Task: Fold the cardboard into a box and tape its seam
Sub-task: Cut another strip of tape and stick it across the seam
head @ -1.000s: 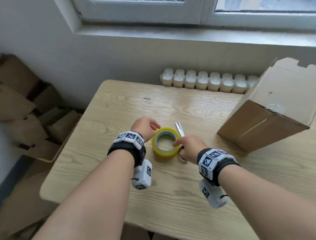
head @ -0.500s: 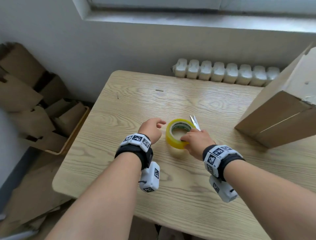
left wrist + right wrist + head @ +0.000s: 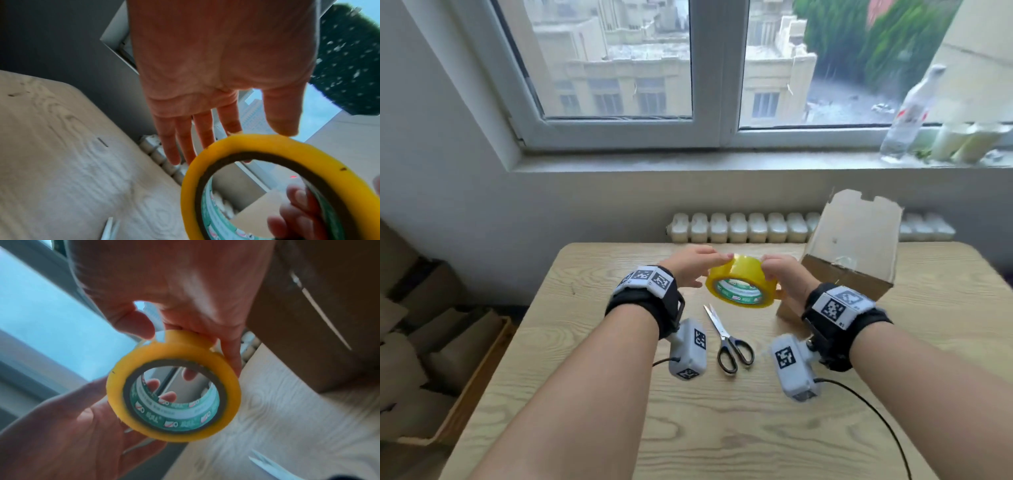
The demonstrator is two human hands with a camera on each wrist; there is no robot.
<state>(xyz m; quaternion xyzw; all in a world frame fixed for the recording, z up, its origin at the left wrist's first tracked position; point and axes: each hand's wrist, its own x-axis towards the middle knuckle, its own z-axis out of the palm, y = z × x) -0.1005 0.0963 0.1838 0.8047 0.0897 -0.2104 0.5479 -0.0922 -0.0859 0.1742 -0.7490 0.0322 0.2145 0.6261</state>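
Fingertips (image 3: 149,331) of the right hand (image 3: 786,274) curl over the top of the yellow tape roll (image 3: 741,284), thumb and forefinger pinching at its outer wrap where a ragged lifted edge shows in the right wrist view, while two fingers reach through the core. On the opposite side the left hand (image 3: 690,265) lies nearly flat, fingers straight, its tips and thumb resting against the roll's rim without closing round it. Both hands hold the roll raised above the wooden table (image 3: 592,394), at about 12 o'clock from the scissors (image 3: 726,337) lying flat below. At roughly 2 o'clock from the roll stands the cardboard box (image 3: 852,253), already folded up, one flap raised; its seam looks untaped from here, though the far sides are hidden. My guess is the step in hand is freeing the tape's end. To do it well, let the left hand steady and slowly turn the roll while a right nail works under the whole width of the lifted edge, peeling squarely so the strip does not split, then draw out enough to span the seam before reaching for the scissors.
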